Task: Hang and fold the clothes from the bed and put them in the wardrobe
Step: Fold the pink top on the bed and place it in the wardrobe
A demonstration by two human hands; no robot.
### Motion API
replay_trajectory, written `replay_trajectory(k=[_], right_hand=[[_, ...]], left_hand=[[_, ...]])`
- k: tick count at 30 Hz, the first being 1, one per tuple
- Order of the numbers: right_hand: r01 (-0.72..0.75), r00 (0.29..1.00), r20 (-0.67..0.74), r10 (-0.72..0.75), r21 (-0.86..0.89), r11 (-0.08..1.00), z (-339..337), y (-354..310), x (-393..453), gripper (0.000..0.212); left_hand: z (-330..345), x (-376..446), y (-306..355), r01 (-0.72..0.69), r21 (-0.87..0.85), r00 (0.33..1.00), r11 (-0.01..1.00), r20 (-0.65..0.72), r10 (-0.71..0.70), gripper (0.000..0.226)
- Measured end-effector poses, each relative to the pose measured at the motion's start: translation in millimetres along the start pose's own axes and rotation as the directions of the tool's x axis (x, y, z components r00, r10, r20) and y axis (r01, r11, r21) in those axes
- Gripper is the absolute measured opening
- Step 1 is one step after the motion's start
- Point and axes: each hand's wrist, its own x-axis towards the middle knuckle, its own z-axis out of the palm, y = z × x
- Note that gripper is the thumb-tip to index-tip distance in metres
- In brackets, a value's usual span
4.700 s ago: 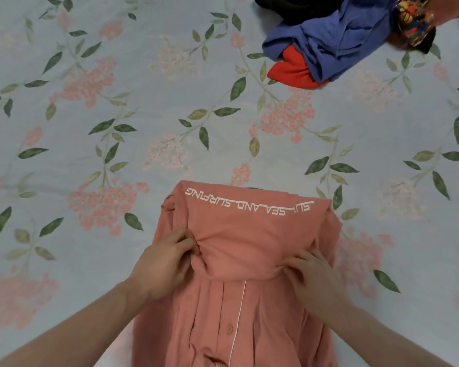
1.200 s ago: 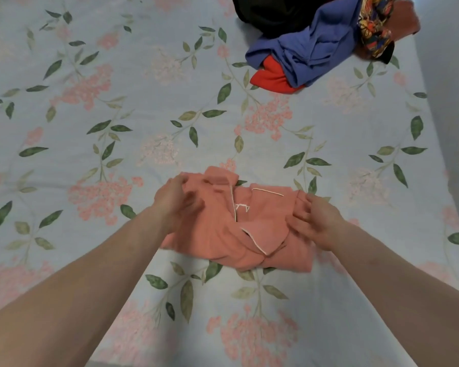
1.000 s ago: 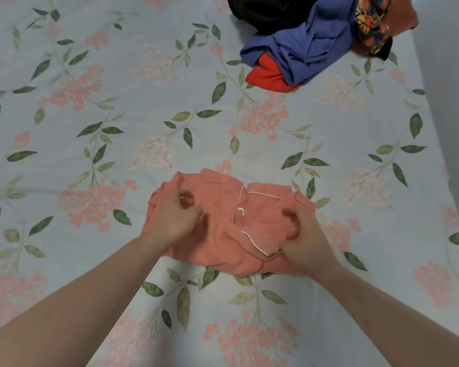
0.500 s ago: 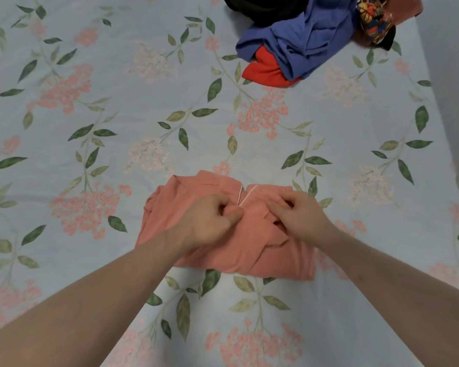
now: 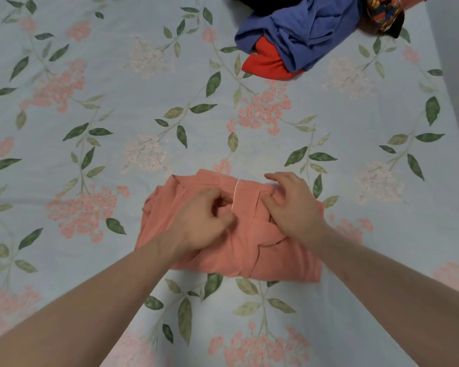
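Left hand [image 5: 204,221]: fingers curled inward over the middle of the folded salmon-pink garment [image 5: 231,245], thumb and fingertips drawn close together just beside a thin white piping line [image 5: 235,194] that runs down the cloth's top layer; whether a fold of cloth sits pinched inside the curl cannot be told from this angle. Right hand [image 5: 289,205]: fingers spread and only lightly bent, tips pressing flat on the garment's far right portion, index finger reaching toward its far edge, thumb lying along a raised fold near the piping. The two hands sit close, the white line between them. Both forearms are bare and come in from the near edge of the bed, left arm from the lower left, right arm from the lower right. The garment is a compact, roughly rectangular bundle, several layers thick, with a loose rounded flap showing on its near right side and some rumpled cloth bulging at its left side. It lies on the bedsheet [image 5: 117,102], pale blue with pink blossom clusters and green leaves, around the middle of the bed and a little toward the near edge. At the far right corner of the bed sits a heap of unfolded clothes [image 5: 310,33]: blue cloth on top, a red piece poking out beneath, something black behind, and a multicoloured patterned item at the right end. Well apart from the folded bundle.
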Motion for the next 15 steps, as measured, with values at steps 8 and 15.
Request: replay_trajectory(k=[8,15], right_hand=[[0.089,0.983,0.167,-0.074,-0.083,0.993,-7,19,-48,0.006],[0.027,0.952,0.305,-0.008,-0.057,0.998,-8,11,-16,0.025]], left_hand=[[-17,-8,1,-0.219,0.073,0.974,0.973,-0.046,0.222,0.014],[-23,17,7,-0.211,0.107,0.951,0.972,-0.209,0.230,0.016]])
